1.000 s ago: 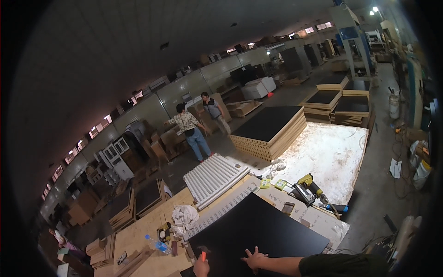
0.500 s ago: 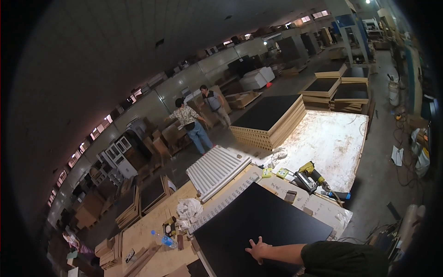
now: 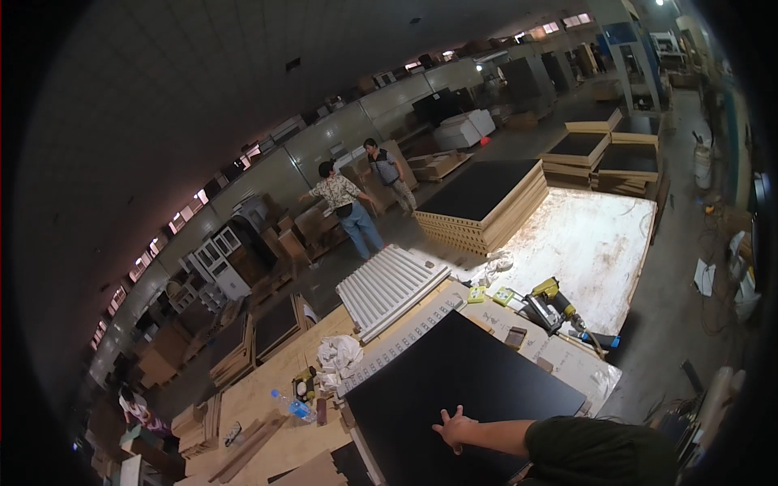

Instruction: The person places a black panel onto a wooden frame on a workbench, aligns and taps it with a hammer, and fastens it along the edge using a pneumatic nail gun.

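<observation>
My right hand point(image 3: 456, 429) reaches in from the lower right, in a dark green sleeve point(image 3: 596, 449). Its fingers are spread over the top of a large black panel point(image 3: 478, 373), apparently touching it, with nothing grasped. The panel lies flat on a workbench over pale printed boards point(image 3: 405, 340). My left hand is out of view.
Past the panel's far right edge lie a yellow-and-black nail gun point(image 3: 555, 304) and a dark small block point(image 3: 515, 337). To the left are a plastic bottle point(image 3: 293, 407), crumpled white cloth point(image 3: 340, 356) and white slats point(image 3: 393, 292). Beyond rise stacked black-topped boards point(image 3: 482, 198); two people point(image 3: 348, 206) stand further back.
The view has shifted a little, so the surroundings sit slightly further right. My right hand stays spread on the black panel in nearly the same place.
</observation>
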The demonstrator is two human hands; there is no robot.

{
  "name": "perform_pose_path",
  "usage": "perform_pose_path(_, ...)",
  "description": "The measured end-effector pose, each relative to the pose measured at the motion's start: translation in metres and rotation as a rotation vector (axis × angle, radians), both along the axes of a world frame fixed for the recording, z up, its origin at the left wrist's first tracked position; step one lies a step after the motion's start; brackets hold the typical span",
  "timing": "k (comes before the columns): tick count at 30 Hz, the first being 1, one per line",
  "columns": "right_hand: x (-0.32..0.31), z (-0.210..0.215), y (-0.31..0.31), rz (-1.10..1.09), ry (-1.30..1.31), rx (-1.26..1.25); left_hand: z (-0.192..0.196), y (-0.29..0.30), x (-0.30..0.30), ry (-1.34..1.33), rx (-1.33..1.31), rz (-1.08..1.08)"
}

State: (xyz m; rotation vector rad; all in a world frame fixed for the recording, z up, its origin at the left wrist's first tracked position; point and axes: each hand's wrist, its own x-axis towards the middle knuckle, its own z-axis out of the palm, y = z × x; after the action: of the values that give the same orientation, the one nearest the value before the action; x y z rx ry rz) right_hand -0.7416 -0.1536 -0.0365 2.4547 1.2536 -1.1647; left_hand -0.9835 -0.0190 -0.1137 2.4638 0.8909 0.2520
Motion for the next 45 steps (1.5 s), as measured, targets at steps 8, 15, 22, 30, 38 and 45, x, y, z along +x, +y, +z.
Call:
perform_pose_path(8, 0.0, -0.023, 0.01, 0.025, -0.071, 0.006, 0.008, -0.011, -0.001, -0.006, -0.018, 0.0)
perform_pose_path(15, 0.002, -0.011, 0.006, -0.01, -0.091, 0.071, 0.023, -0.022, 0.024, -0.059, -0.054, -0.042)
perform_pose_path(22, 0.016, -0.02, -0.05, 0.093, -0.172, 0.255, 0.047, -0.056, 0.071, -0.139, -0.111, -0.147)
perform_pose_path(30, 0.044, -0.089, -0.211, -0.289, -0.517, 0.72, 0.063, -0.099, 0.115, -0.171, -0.152, -0.197)
perform_pose_path(38, 0.061, -0.097, -0.303, -0.817, -0.224, 0.842, 0.077, -0.139, 0.158, -0.163, -0.184, -0.224)
perform_pose_path(45, 0.085, -0.108, -0.321, -0.872, 0.269, 0.831, 0.085, -0.177, 0.182, -0.152, -0.191, -0.247)
